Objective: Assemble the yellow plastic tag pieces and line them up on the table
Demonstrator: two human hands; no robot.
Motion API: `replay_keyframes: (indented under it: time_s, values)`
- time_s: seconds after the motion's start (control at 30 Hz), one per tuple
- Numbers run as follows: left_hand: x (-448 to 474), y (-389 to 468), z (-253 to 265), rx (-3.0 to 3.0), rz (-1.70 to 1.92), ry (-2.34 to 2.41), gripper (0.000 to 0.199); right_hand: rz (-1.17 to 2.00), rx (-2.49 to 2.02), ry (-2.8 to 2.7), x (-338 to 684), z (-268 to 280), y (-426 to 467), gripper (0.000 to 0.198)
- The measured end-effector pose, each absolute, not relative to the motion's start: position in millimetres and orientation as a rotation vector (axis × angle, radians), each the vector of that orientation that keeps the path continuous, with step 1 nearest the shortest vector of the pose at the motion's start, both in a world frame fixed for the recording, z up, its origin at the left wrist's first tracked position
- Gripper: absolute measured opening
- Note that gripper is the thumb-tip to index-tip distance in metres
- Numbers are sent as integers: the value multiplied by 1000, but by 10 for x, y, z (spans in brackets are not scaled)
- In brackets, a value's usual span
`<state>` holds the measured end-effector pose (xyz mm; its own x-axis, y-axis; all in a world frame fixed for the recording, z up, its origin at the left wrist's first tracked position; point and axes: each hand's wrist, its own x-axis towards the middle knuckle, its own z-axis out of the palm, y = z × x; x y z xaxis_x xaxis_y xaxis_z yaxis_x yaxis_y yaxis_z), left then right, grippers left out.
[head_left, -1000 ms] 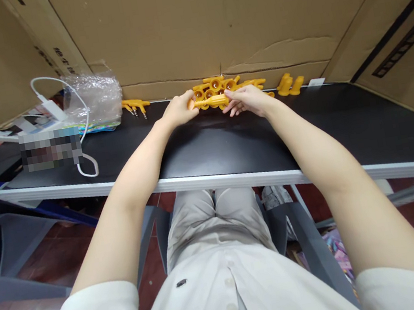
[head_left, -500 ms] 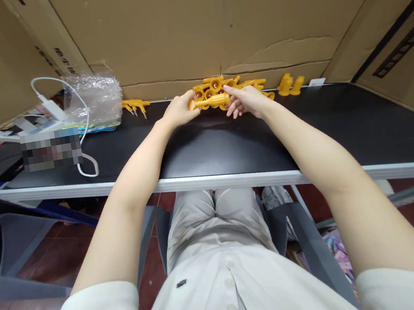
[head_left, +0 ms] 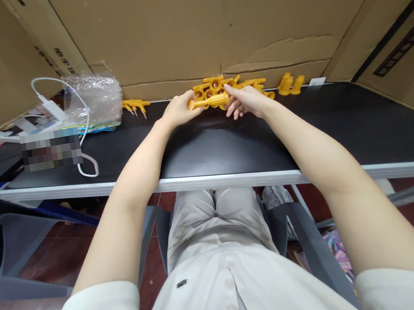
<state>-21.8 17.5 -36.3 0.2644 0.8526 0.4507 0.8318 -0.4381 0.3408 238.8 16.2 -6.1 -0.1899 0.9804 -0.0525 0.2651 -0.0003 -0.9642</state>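
Observation:
A yellow plastic corkscrew (head_left: 216, 101) lies level between my hands, low over the black table. My left hand (head_left: 180, 109) is closed round its wider left end, partly covering it. At the right end, my right hand (head_left: 246, 101) grips with thumb and forefinger, the other fingers loosely curled below. Just behind is a pile of yellow plastic parts (head_left: 214, 84), several with round open ends facing me. Farther left lie yellow corkscrew handles (head_left: 138, 104) with bare metal spirals pointing toward me. To the right stand two yellow sleeves (head_left: 290, 84).
Cardboard panels (head_left: 185, 26) wall off the table's back and sides. Clear plastic wrapping (head_left: 96, 97) and a white cable (head_left: 92, 166) occupy the left part. A small white tag (head_left: 317, 82) is at the back right. The table's metal edge (head_left: 227, 179) runs before my lap.
Almost nothing differs. Both hands keep their grip on the corkscrew, with only a very slight shift of the fingers.

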Motion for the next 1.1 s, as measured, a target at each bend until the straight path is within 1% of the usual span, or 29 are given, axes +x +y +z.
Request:
replay_keyframes:
  time_s: [0.2, 0.37, 0.53, 0.8, 1.1]
  values:
    - [-221, 175, -355, 2471, 898, 1677, 31, 1281, -1326, -1549, 2401, -22, 126, 55]
    - [-228, 184, -359, 2466, 909, 1673, 31, 1309, -1219, -1622, 2430, 19, 56, 42]
    - [-222, 174, -356, 2462, 901, 1652, 31, 1273, -1201, -1655, 2444, -3, 68, 42]
    - [-217, 154, -341, 2432, 923, 1625, 32, 1313, -1187, -1591, 2415, -7, 69, 38]
    - [-207, 142, -329, 2411, 924, 1589, 32, 1354, -1192, -1523, 2346, 5, 62, 25]
